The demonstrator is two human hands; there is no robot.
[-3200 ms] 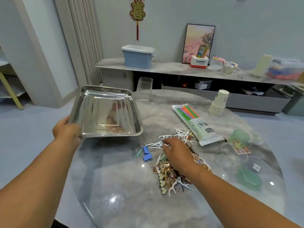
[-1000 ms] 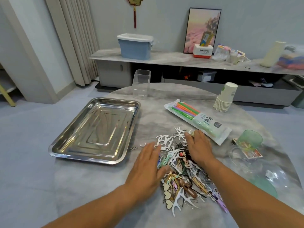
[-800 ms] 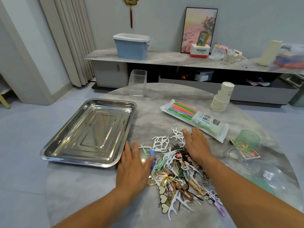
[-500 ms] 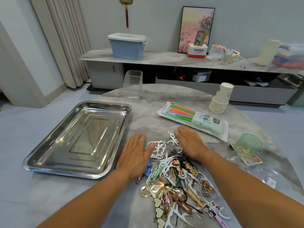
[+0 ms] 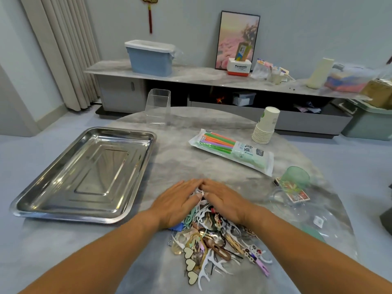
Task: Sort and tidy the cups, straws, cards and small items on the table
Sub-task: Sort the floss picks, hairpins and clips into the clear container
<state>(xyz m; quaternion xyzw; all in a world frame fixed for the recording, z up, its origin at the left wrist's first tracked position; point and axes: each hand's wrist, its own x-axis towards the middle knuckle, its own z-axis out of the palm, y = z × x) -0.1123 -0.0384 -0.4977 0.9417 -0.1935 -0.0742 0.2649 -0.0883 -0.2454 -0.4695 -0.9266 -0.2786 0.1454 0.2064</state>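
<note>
While both palms lie flat with fingers straight, the left hand (image 5: 176,201) and right hand (image 5: 224,200) meet fingertip to fingertip over the pile of small items (image 5: 212,236), apparently corralling it; steel tray (image 5: 42,200) waits at nine o'clock on the tabletop (image 5: 180,158).

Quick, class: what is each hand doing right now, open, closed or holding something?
Left hand: open, fingers straight, lying flat on the pile of small items.
Right hand: open, fingers straight, lying flat on the same pile.
</note>
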